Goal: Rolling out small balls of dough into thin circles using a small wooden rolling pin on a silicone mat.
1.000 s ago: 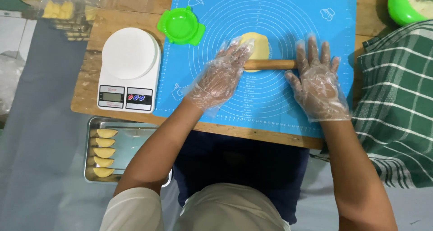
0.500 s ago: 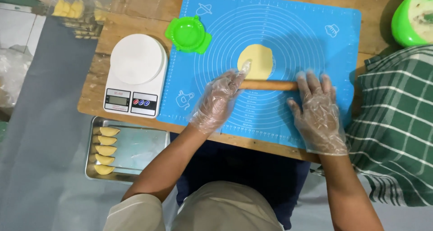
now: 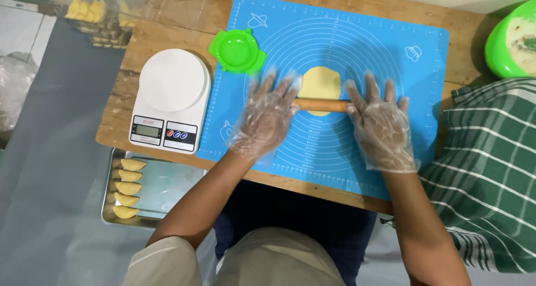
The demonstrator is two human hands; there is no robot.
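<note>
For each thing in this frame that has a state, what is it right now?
Dough: flattened to a round disc on the blue mat.
Rolling pin: lying across the dough's near edge, under both palms.
Left hand: gloved, flat on pin.
Right hand: gloved, flat on pin.
Green press: open.
Scale: nothing on it.
Tray: holds folded pastries.

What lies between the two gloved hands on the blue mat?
In the head view, a wooden rolling pin spans from left hand to right hand, over the yellow dough disc.
</note>
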